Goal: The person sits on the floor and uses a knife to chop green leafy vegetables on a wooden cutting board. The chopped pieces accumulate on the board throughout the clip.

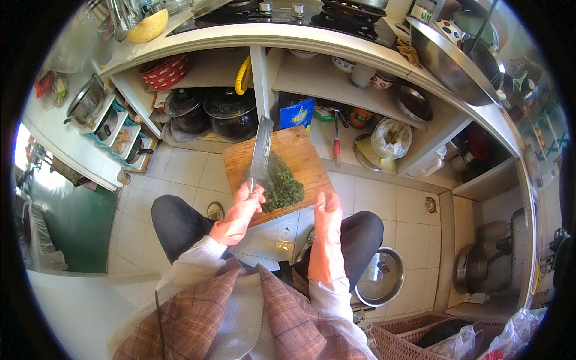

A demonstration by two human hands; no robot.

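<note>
A wooden cutting board [310, 155] lies tilted in front of me, low over the tiled floor between my knees. Chopped dark green leaves [283, 186] are heaped on its middle and lower part. My left hand [245, 204] grips the handle of a cleaver [260, 155], whose broad blade points away from me along the left side of the heap. At the board's lower right corner is my right hand [328, 211], its fingers bent against the edge; their grip is partly hidden.
A steel basin [400, 288] with liquid stands on the floor beside my right knee. Ahead are open cabinet shelves [310, 78] with black lidded pots [230, 112] and a blue packet [297, 113], under a counter with a stove [288, 20]. A wicker basket [382, 335] is at lower right.
</note>
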